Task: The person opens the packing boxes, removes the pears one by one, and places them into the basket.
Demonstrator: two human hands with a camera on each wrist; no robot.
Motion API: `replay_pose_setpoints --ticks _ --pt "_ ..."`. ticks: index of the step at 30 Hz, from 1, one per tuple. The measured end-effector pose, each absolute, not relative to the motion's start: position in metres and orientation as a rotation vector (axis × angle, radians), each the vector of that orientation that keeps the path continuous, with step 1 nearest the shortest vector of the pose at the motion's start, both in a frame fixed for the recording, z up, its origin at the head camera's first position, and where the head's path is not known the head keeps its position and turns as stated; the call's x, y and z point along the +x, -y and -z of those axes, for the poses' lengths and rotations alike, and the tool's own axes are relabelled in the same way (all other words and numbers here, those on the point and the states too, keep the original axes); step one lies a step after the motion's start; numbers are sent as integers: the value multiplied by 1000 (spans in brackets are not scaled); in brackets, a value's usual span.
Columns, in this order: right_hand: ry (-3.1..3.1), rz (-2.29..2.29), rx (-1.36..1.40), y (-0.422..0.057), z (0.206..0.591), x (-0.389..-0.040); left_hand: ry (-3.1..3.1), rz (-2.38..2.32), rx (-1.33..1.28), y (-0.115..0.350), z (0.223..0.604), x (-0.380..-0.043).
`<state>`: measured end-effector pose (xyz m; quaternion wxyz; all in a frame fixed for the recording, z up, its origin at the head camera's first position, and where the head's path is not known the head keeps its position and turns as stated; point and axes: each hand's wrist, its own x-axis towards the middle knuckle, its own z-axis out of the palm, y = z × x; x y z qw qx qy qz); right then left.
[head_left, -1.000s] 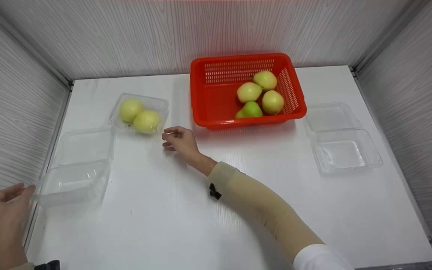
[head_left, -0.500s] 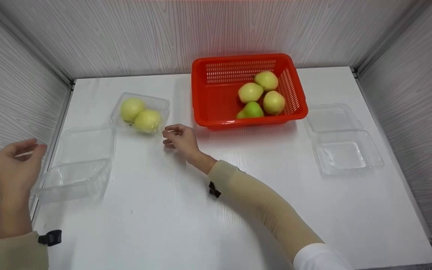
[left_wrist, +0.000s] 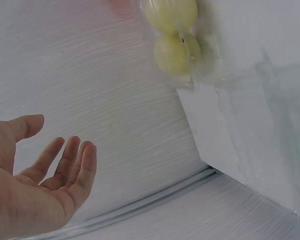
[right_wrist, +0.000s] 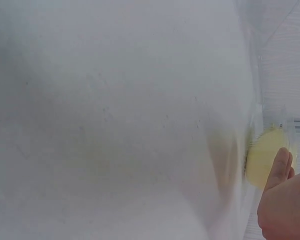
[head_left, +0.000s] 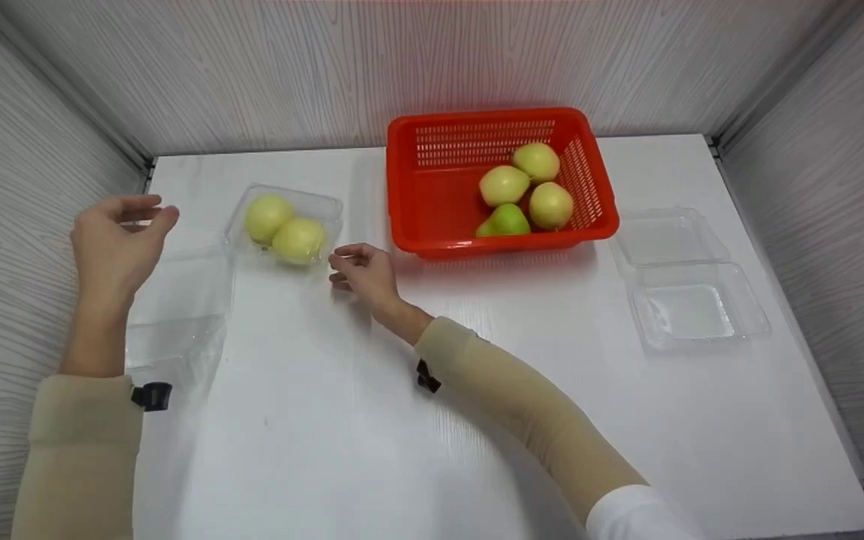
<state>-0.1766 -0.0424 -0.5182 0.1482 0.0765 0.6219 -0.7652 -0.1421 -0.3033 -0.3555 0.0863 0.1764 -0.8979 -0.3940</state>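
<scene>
Left hand (head_left: 121, 247): loosely curved, empty; above worktop (head_left: 312, 450), left edge. Right hand (head_left: 366, 274): likewise; beside fruit box (head_left: 321, 207). Apparently packing; next likely needs box grip.

A white table (head_left: 327, 450) bears a red basket (head_left: 503, 246), a fruit box (head_left: 314, 202) and two open clear boxes (head_left: 683, 311).
</scene>
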Motion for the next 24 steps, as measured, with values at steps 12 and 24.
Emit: replay_pose_setpoints --ticks 12,24 --pt "-1804 2179 309 45 520 -182 2861 1132 454 282 384 -189" --pt "-1810 2163 359 47 521 -185 2817 1254 554 290 433 -209"
